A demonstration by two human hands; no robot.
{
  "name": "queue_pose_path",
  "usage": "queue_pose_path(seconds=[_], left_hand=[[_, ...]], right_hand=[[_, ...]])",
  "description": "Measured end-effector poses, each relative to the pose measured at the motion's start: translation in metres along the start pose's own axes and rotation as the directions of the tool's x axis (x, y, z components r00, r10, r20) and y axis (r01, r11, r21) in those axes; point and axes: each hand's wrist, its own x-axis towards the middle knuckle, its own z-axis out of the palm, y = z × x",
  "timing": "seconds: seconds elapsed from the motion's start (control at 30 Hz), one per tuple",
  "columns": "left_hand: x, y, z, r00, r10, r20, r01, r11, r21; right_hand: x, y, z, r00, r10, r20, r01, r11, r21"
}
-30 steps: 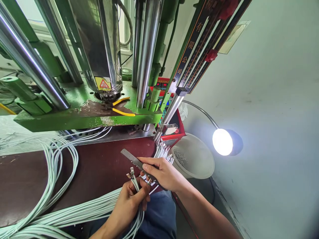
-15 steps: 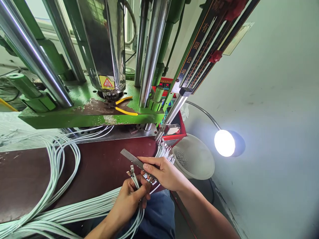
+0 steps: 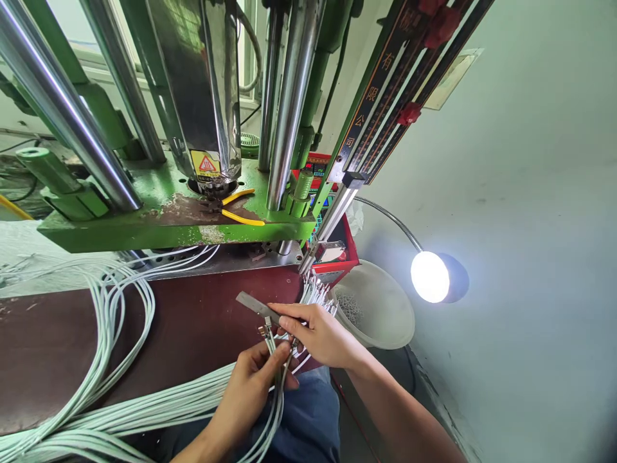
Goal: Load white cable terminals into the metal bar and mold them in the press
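Note:
My left hand (image 3: 255, 379) is closed around several white cables (image 3: 277, 402), whose metal connector ends (image 3: 267, 328) stick up past my fingers. In my right hand (image 3: 313, 334) a flat grey metal strip (image 3: 253, 304) is pinched between thumb and fingers, its free end pointing up and to the left. Both hands are close together over the front edge of the dark red table (image 3: 202, 328). The right fingertips meet the cable ends near my left thumb, and some of that contact is hidden.
A green press (image 3: 260, 231) stands behind the table, with yellow-handled pliers (image 3: 243, 217) lying on its plate. Bundled white cables (image 3: 159, 405) run along the left. To the right are more cable ends (image 3: 315, 289), a red control box (image 3: 354, 247), a white bin (image 3: 390, 315) and a lit lamp (image 3: 430, 276).
My left hand and the cable ends have shifted slightly right, closer to my right hand. The metal strip has barely moved and stays in the right hand.

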Motion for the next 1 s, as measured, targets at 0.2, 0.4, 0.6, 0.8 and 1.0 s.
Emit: queue_pose_path(seconds=[0.2, 0.4, 0.6, 0.8, 1.0], left_hand=[[-0.002, 0.008, -0.008, 0.992, 0.127, -0.006, -0.127, 0.992, -0.024], [-0.003, -0.002, -0.006, 0.993, 0.117, 0.031, -0.111, 0.982, -0.151], [-0.003, -0.005, -0.006, 0.999, 0.049, -0.014, -0.051, 0.987, -0.152], [0.002, -0.008, -0.007, 0.999, 0.027, 0.044, -0.022, 0.993, -0.116], [0.006, -0.013, -0.008, 0.999, -0.004, 0.04, 0.008, 0.995, -0.097]], right_hand=[[0.0, 0.003, -0.015, 0.998, 0.053, 0.019, -0.053, 0.999, -0.004], [0.0, 0.003, -0.019, 0.999, 0.035, 0.036, -0.036, 0.999, 0.026], [0.003, 0.005, -0.016, 0.996, 0.066, 0.052, -0.072, 0.99, 0.119], [0.007, 0.01, -0.011, 0.993, 0.076, 0.091, -0.092, 0.976, 0.198], [0.009, 0.006, -0.007, 0.99, 0.06, 0.127, -0.083, 0.979, 0.186]])
